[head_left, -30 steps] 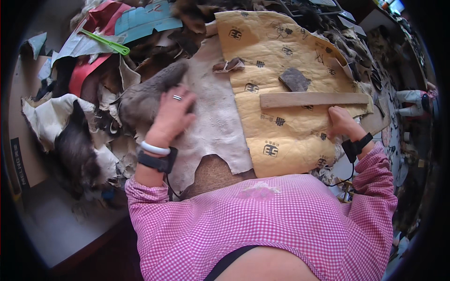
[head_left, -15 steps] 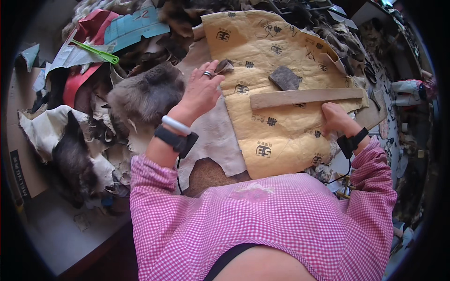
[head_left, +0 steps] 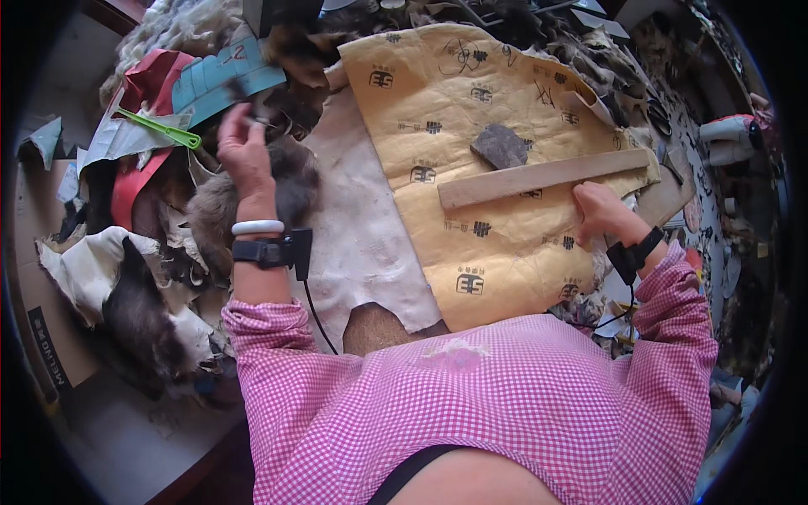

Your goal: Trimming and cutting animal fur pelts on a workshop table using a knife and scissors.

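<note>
Evidently, left of the yellow sheet (head_left: pixel 513 240), the left hand (head_left: pixel 247 160) curled, its hold too blurred to tell; pale hide (head_left: pixel 362 219) met the sheet's edge. The right hand (head_left: pixel 602 210), bent on the sheet, grip hidden, could skew it by nudging the wooden strip (head_left: pixel 543 178). Scraps (head_left: pixel 147 316) crowded the worktop (head_left: pixel 130 446) left of it; rightward, the room (head_left: pixel 745 244) looked cluttered.

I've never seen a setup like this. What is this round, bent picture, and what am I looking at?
There's no machine arm here, just a person working bare-handed. A wide camera worn on their head looks down, which makes straight edges bend toward the rim. Spread in front lie a pale hide and a yellow sheet, with a flat grey stone and a wooden strip on it. The left hand is near some grey fur; I can't tell whether it holds the blurred dark thing beyond it. The right hand is curled at the yellow sheet, beside the strip.
</note>
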Motion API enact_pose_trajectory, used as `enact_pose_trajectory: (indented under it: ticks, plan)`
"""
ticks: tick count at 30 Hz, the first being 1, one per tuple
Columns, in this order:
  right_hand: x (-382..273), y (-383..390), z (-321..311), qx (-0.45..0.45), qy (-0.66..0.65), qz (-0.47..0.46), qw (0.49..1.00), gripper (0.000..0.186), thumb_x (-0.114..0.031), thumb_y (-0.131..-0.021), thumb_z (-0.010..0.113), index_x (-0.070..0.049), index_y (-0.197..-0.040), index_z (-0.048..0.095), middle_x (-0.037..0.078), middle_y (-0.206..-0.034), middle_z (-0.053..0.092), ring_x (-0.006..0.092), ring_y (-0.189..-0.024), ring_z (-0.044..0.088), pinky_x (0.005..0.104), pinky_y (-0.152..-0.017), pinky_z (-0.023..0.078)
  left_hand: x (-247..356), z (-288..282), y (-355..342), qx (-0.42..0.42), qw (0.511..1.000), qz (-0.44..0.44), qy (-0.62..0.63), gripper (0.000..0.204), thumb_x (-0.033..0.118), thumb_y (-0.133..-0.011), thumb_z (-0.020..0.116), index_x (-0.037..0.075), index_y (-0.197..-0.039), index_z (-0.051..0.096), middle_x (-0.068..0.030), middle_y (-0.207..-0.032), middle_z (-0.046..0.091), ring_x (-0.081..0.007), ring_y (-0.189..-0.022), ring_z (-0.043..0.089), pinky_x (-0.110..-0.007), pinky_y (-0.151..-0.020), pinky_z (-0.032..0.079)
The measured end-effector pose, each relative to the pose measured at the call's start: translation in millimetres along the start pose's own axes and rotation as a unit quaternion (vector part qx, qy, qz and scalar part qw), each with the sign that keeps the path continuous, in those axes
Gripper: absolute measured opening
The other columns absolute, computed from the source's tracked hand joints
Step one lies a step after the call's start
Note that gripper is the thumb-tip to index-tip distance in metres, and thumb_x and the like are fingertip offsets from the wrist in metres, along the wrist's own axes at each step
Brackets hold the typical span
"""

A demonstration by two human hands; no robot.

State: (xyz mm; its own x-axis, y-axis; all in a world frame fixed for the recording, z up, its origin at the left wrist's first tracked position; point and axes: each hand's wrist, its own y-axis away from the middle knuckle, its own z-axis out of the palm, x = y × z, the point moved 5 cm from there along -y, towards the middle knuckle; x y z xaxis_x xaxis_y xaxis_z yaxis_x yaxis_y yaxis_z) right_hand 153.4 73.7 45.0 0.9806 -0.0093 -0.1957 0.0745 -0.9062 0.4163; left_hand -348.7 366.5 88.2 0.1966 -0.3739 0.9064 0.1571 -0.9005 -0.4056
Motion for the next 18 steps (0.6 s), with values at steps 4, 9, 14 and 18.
enact_pose_trajectory:
  ticks: [4,9,14,18]
  plan:
    - [3.6,1.6,6.5,-0.013,0.016,0.004,1.0,0.057,-0.028,-0.038,0.088,-0.002,-0.079,0.057,0.016,-0.087,0.06,0.0357,-0.09,0.057,0.0404,-0.079,0.047,51.5,15.5,8.7,0.095,0.939,0.176,-0.281,0.056,0.008,-0.075,0.071,0.008,-0.129,0.053,-0.0248,-0.135,0.042,-0.0341,-0.123,0.045,-0.039,-0.106,0.034]
    - [3.1,-5.8,10.7,-0.03,0.03,0.0,0.999,0.059,-0.031,-0.038,0.087,-0.002,-0.08,0.058,0.016,-0.087,0.06,0.0351,-0.09,0.057,0.0397,-0.08,0.047,-4.3,101.6,30.1,-0.291,0.95,-0.104,-0.05,0.052,0.011,-0.075,0.072,0.001,-0.123,0.052,-0.0194,-0.12,0.055,-0.0318,-0.117,0.051,-0.039,-0.101,0.04]
    - [-4.5,1.3,0.3,-0.037,0.033,0.024,0.998,0.058,-0.031,-0.039,0.087,-0.002,-0.081,0.059,0.015,-0.088,0.061,0.0342,-0.091,0.058,0.0395,-0.079,0.048,-27.3,132.1,5.0,-0.118,0.965,0.014,-0.233,0.068,0.023,-0.078,0.072,-0.004,-0.132,0.041,-0.0228,-0.12,0.057,-0.0327,-0.111,0.056,-0.04,-0.098,0.043]
    - [1.0,-4.7,8.5,-0.048,0.034,0.04,0.997,0.06,-0.032,-0.04,0.087,-0.002,-0.084,0.06,0.015,-0.091,0.061,0.0339,-0.091,0.059,0.039,-0.08,0.049,-67.7,146.6,-17.2,-0.152,0.976,-0.143,-0.061,0.076,0.025,-0.078,0.073,-0.002,-0.138,0.036,-0.0175,-0.106,0.064,-0.0255,-0.1,0.06,-0.035,-0.091,0.047]
